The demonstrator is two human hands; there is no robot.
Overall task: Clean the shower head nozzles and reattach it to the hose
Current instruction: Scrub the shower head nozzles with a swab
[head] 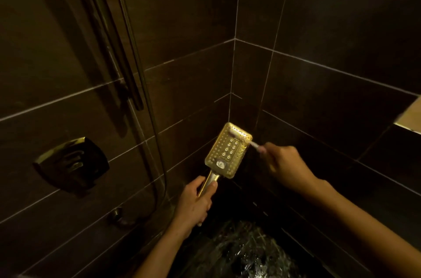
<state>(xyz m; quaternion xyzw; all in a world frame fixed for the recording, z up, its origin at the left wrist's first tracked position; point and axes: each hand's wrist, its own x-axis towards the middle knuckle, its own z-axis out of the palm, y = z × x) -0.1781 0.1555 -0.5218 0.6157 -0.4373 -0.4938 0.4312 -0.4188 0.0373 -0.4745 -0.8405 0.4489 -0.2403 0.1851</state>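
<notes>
Gleaming gold metal on the shower head (227,151), dark glossy wall tiles (186,27) behind, and wet, shiny marbled floor (246,252) below.

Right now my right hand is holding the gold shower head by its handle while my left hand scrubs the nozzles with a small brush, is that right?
The hands are swapped. The head view shows the left hand holding the gold shower head by its handle, while the right hand works the small brush on the nozzles.

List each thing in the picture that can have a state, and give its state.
Shower head: held with its nozzle face toward the camera.
Left hand: shut on the handle.
Right hand: shut on the brush.
Brush: tip at the head's upper right edge.
Floor: wet, shiny.
</notes>
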